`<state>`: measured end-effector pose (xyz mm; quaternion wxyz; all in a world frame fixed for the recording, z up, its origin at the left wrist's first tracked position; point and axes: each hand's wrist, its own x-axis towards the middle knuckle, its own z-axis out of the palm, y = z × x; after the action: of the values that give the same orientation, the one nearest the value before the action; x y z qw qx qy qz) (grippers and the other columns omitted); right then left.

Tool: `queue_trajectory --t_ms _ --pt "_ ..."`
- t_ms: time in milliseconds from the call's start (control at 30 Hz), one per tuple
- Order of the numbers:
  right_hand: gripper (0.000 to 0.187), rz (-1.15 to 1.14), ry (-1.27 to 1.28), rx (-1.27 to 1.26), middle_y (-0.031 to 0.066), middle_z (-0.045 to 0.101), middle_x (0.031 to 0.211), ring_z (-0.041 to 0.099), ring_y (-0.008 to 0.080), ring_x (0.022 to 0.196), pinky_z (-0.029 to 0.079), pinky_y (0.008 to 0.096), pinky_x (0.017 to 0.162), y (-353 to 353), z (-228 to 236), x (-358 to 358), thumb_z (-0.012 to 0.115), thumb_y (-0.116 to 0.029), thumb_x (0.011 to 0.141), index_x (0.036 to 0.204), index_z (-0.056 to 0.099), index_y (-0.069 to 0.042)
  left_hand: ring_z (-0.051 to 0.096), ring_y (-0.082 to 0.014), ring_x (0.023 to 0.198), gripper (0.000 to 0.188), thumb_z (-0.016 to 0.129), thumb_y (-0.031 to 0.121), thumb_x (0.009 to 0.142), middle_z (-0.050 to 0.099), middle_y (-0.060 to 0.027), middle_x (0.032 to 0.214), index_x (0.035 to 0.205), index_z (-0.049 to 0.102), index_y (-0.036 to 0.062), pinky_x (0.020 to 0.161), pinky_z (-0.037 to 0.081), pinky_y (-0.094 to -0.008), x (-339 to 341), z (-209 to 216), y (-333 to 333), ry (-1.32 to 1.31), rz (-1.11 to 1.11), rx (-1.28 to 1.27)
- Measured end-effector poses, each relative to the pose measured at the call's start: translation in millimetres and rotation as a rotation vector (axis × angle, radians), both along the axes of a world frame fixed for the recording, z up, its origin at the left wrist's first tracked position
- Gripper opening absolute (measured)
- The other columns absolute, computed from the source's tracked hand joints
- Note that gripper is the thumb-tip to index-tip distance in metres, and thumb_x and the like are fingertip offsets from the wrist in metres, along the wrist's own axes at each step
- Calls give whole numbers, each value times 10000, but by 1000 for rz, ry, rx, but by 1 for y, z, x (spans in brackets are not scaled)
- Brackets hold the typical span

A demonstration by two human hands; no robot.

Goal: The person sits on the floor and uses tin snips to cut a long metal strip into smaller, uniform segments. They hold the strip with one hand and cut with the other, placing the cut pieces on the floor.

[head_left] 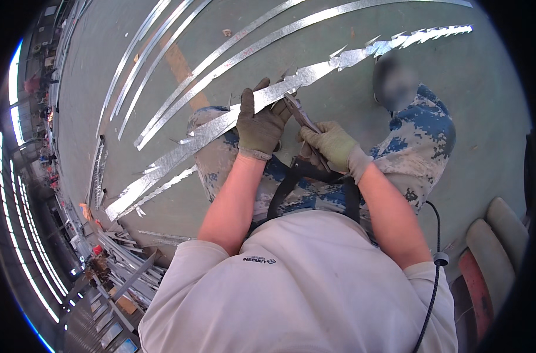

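A long shiny sheet-metal strip [221,122] lies slantwise across my legs, with pointed cut tabs sticking up along its edge. My left hand [261,126], in a dirty work glove, grips the strip near its middle, thumb and fingers around it. Gloved too, my right hand [334,146] is closed on the handles of a pair of tin snips [300,112]. The snips' jaws meet the strip's near edge just right of my left hand; the exact bite is hidden. Toward the upper right, the strip's tabs are bent and crowded.
Several long metal strips [203,66] lie on the green floor ahead. A smaller notched piece [165,187] rests under the near end of the strip. Metal scrap [124,253] is heaped at the left. Padded seats [491,250] stand at the right, near a hanging black cable [437,235].
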<state>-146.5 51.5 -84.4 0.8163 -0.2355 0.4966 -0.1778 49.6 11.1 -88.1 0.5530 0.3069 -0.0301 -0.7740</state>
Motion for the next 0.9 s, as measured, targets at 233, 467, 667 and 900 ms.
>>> queue_trajectory --t_ms 233,467,667,900 --pt "361 -98 -456 242 87 664 743 575 162 500 453 313 424 -2 4 -9 569 -336 1054 1097 639 16 575 -435 1274 558 475 450 1065 558 -265 1398 1417 485 18 1055 489 -560 -1 1 0 -20 24 -6" --pt "421 -161 -826 339 63 653 770 585 199 532 468 341 448 5 -2 -10 524 -404 1065 1139 642 -6 592 -430 1261 538 468 443 1068 554 -253 1418 1414 492 32 1048 502 -541 0 1 3 1 35 -23" --pt "408 -154 -838 392 41 647 773 605 186 594 464 336 483 4 1 -10 522 -405 1067 1146 644 -24 588 -435 1266 527 487 430 1066 543 -252 1441 1411 503 32 1063 491 -550 3 -3 1 51 40 -18" --pt "405 -158 -601 311 54 650 764 589 186 609 457 335 520 6 13 -6 531 -391 1069 1139 645 -8 579 -407 1284 515 522 408 1057 575 -238 1405 1415 509 37 1044 500 -556 -6 1 0 4 26 -14"
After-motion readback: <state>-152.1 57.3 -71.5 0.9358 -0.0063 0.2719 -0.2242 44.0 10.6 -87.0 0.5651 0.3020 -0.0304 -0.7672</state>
